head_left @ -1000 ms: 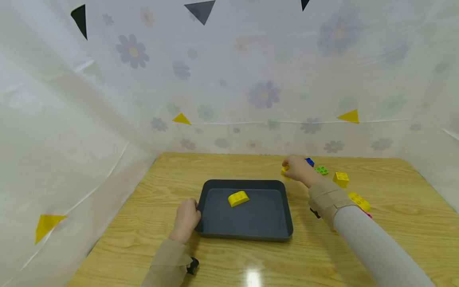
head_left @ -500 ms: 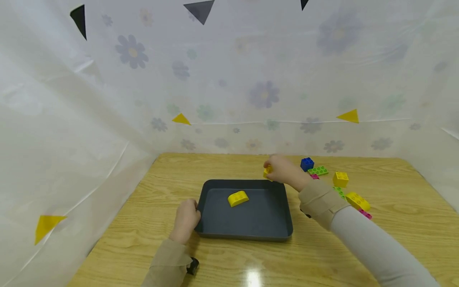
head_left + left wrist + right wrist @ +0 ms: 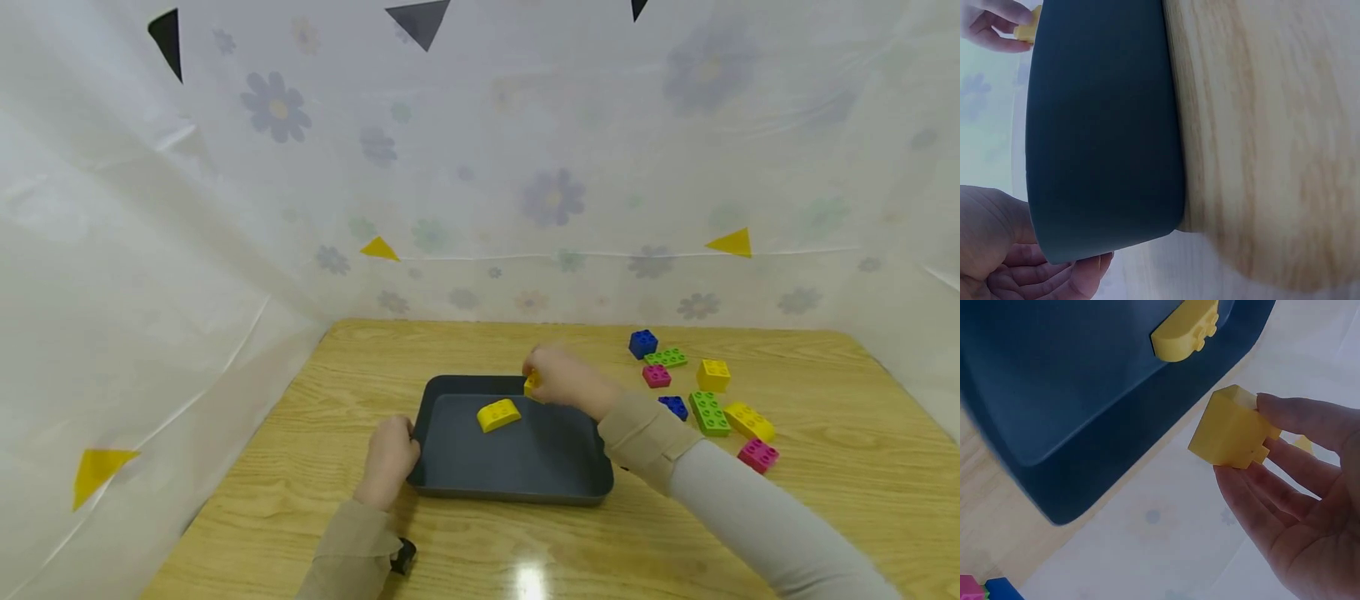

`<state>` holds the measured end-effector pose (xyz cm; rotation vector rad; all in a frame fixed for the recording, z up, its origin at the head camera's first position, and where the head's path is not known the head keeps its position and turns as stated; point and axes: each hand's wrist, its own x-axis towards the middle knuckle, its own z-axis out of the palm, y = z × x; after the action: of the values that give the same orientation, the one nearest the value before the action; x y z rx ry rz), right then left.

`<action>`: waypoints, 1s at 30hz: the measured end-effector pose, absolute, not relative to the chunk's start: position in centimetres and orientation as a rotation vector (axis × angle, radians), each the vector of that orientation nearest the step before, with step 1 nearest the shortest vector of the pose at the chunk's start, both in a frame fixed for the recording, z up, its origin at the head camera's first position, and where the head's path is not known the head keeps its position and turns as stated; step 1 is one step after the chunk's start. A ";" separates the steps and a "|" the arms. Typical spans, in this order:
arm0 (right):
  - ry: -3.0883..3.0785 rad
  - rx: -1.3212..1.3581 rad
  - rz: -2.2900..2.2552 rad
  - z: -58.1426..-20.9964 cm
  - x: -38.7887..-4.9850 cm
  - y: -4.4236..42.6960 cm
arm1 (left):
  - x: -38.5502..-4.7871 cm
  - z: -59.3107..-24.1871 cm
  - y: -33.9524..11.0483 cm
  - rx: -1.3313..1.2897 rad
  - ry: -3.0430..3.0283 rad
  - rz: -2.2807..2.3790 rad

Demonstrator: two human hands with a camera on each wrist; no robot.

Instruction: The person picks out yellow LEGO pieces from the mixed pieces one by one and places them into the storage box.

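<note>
A dark grey tray [image 3: 517,497] stands on the wooden table, with a rounded yellow toy brick [image 3: 498,415] lying inside it. My left hand [image 3: 392,458] grips the tray's left wall; in the left wrist view its fingers [image 3: 1088,275] curl under the wall's edge. Over the tray's far right part, my right hand [image 3: 562,379] pinches a square yellow toy brick [image 3: 1232,431] between thumb and fingers. The right wrist view shows this brick held in the air, apart from the tray, its studs turned toward the palm.
Right of the tray lie several loose bricks: blue [image 3: 642,343], green [image 3: 708,413], pink [image 3: 758,455], square yellow [image 3: 713,375] and rounded yellow [image 3: 749,422]. A flowered white sheet [image 3: 465,167] hangs behind the table [image 3: 450,542].
My right hand has carried the square yellow brick leftward from the table's far side to over the tray, uncovering the bricks at right. My left hand and the tray have stayed put.
</note>
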<state>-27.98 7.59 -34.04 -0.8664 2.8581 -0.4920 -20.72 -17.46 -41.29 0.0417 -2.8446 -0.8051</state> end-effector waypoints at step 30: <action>2.735 -0.700 -0.368 -38.5 -29.8 6.6 | -20.3 -41.4 -17.4 -0.015 -2.746 -0.832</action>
<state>-29.77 6.59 -38.47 -0.7005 2.7355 -0.3683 -20.35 -17.43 -41.42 -0.0149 -2.7458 -0.8324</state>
